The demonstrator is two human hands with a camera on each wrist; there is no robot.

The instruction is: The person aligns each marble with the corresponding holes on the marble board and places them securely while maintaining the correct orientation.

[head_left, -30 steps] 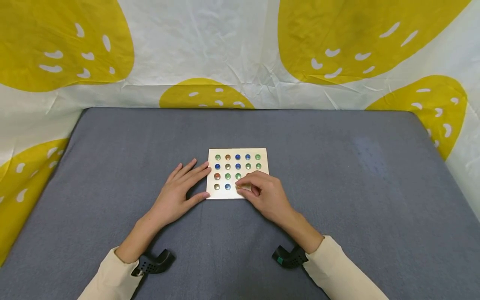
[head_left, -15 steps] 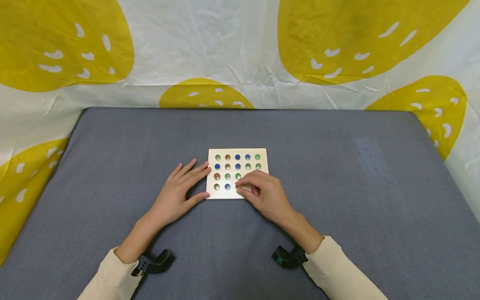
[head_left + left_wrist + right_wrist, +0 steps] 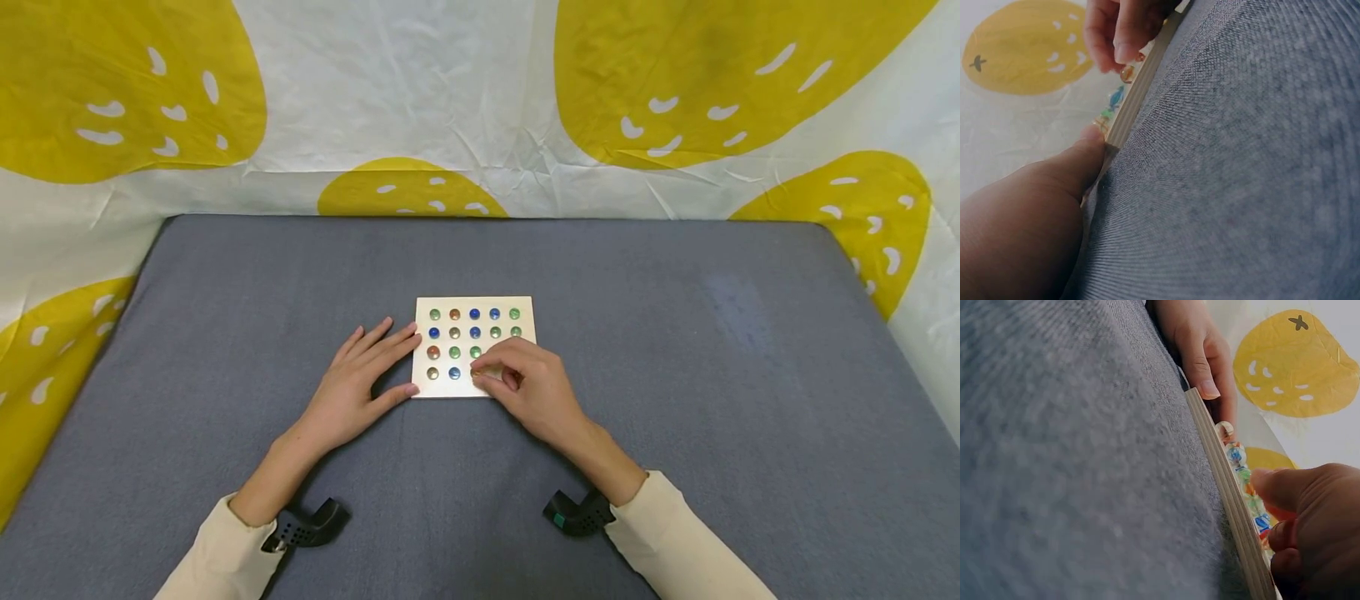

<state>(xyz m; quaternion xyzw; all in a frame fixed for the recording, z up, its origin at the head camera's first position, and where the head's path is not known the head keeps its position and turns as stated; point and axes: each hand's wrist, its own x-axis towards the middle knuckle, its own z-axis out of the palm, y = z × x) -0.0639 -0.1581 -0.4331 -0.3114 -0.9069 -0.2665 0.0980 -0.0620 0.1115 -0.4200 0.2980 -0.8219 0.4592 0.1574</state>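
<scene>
A pale wooden board (image 3: 444, 390) lies flat on the table, its top set with rows of glass marbles in green, blue, amber and reddish tones. Along the board's left edge rests the left hand (image 3: 341, 410), fingers spread and fairly straight, with the thumb (image 3: 1092, 139) at the near left corner. Over the front right part of the board, the right hand (image 3: 536, 390) pinches an amber marble (image 3: 1127, 74) in the front row between thumb and forefinger. This hand hides the marbles at the front right. A blue marble (image 3: 454, 373) sits just left of the pinched one.
Grey cloth (image 3: 637, 333) covers the wide table around the board. Behind it hangs a white curtain (image 3: 405, 83) with big yellow fruit shapes. Black wrist camera mounts (image 3: 313, 523) jut inward from both cream sleeves.
</scene>
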